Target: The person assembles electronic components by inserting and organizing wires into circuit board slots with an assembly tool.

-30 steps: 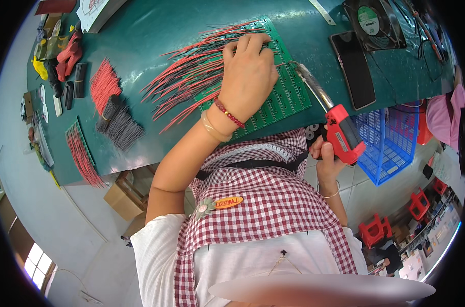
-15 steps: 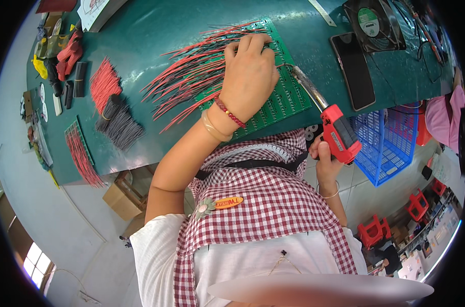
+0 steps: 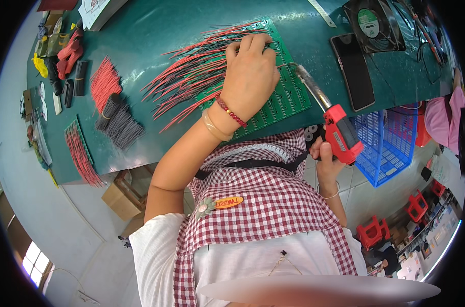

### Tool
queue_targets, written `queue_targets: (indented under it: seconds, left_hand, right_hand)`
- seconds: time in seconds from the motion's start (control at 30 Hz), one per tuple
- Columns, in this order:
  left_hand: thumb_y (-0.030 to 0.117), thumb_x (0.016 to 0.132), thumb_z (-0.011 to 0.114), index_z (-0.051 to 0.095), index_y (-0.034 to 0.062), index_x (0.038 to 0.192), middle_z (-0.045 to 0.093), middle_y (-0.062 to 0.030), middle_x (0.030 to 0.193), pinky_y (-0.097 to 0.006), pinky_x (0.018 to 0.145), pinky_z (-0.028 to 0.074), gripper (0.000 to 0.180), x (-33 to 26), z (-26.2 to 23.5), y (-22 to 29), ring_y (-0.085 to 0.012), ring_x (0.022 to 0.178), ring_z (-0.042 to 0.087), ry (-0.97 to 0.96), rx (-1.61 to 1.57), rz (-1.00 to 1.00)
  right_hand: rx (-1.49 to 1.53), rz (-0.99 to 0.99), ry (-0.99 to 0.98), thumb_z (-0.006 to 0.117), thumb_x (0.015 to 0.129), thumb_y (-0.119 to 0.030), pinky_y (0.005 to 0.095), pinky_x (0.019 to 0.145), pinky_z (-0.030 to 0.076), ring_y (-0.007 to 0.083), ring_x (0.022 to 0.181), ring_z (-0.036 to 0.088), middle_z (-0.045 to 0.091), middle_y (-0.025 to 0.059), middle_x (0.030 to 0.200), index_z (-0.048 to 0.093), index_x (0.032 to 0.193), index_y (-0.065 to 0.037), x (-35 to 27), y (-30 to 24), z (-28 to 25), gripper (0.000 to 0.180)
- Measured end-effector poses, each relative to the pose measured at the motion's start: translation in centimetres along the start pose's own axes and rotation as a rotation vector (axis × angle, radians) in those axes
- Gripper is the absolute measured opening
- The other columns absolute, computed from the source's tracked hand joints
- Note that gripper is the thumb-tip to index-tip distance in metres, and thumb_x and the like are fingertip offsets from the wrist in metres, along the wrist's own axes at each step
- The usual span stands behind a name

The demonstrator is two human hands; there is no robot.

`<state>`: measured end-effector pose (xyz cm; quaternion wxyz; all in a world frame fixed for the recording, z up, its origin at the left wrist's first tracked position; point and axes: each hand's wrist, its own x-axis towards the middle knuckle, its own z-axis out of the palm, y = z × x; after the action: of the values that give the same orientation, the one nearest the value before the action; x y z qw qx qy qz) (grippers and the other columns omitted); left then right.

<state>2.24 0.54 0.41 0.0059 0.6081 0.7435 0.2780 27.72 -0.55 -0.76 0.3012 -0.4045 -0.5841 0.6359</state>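
Observation:
My left hand (image 3: 253,71) is over a green circuit board (image 3: 289,92), its fingers bent and closed near the board's far part. Whatever sits between those fingertips is hidden by the hand. Rows of red and black wires (image 3: 186,77) stick out from the board toward the left. My right hand (image 3: 324,156) grips a red and black soldering gun (image 3: 340,133) at the board's right. The gun's metal barrel (image 3: 314,87) slants up and left, with its thin tip close to my left fingers.
Left on the green table (image 3: 155,30) lie a bundle of red wires (image 3: 104,84), a bundle of black wires (image 3: 120,125) and a smaller wired board (image 3: 81,153). A phone (image 3: 353,71) and a fan (image 3: 376,25) occupy the right. A blue basket (image 3: 381,148) stands below the table edge.
The soldering gun has shifted slightly to the right, its barrel a little farther from my left hand. My left hand has barely moved.

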Motion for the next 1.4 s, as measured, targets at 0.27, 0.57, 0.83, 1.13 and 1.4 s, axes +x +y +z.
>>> queue_targets:
  seconds: [0.27, 0.57, 0.83, 1.13, 1.4]
  left_hand:
    - [0.006, 0.072, 0.058, 0.060, 0.0013, 0.075, 0.057, -0.0082, 0.105, -0.039, 0.086, 0.038, 0.006, 0.0, 0.1, -0.1, -0.0251, 0.100, 0.051, -0.002, 0.012, 0.003]
    - [0.007, 0.072, 0.058, 0.060, 0.0016, 0.076, 0.057, -0.0080, 0.106, -0.039, 0.086, 0.038, 0.007, -0.1, 0.0, 0.1, -0.0249, 0.100, 0.051, -0.015, 0.015, 0.000]
    - [0.008, 0.072, 0.058, 0.059, 0.0020, 0.080, 0.056, -0.0078, 0.106, -0.040, 0.086, 0.038, 0.010, -0.2, -0.4, -0.3, -0.0239, 0.101, 0.051, -0.024, 0.028, 0.005]
    - [0.012, 0.073, 0.064, 0.060, 0.0082, 0.093, 0.061, -0.0102, 0.097, -0.040, 0.079, 0.046, 0.021, -1.9, -11.5, -14.7, -0.0303, 0.093, 0.057, 0.147, 0.337, -0.247]
    - [0.007, 0.074, 0.060, 0.063, 0.0024, 0.086, 0.063, -0.0151, 0.081, -0.037, 0.067, 0.049, 0.013, -13.3, -23.7, -21.7, -0.0309, 0.076, 0.061, -0.127, 0.192, -0.465]
  right_hand:
    - [0.075, -0.068, 0.019, 0.050, 0.091, -0.018, 0.0253, 0.049, 0.039, 0.0104, 0.053, 0.043, 0.050, 0.0057, 0.069, 0.042, 0.122, 0.003, 0.2, -0.6, -0.1, 0.039]
    - [0.100, -0.093, 0.041, 0.050, 0.091, -0.019, 0.0257, 0.049, 0.040, 0.0103, 0.052, 0.044, 0.051, 0.0055, 0.070, 0.042, 0.122, 0.002, 0.0, -0.7, 0.0, 0.038]
    - [0.108, -0.096, 0.057, 0.050, 0.092, -0.020, 0.0261, 0.049, 0.040, 0.0104, 0.051, 0.043, 0.050, 0.0055, 0.070, 0.042, 0.122, 0.002, 0.0, -0.8, 0.5, 0.038]
    - [0.192, -0.138, 0.191, 0.051, 0.090, -0.018, 0.0261, 0.048, 0.041, 0.0106, 0.049, 0.042, 0.048, 0.0060, 0.065, 0.043, 0.118, 0.004, -0.2, -1.7, 1.7, 0.037]
    - [0.159, -0.158, 0.187, 0.046, 0.092, -0.018, 0.0275, 0.048, 0.040, 0.0120, 0.049, 0.042, 0.049, 0.0071, 0.066, 0.040, 0.118, 0.004, 0.3, -3.2, 2.3, 0.034]
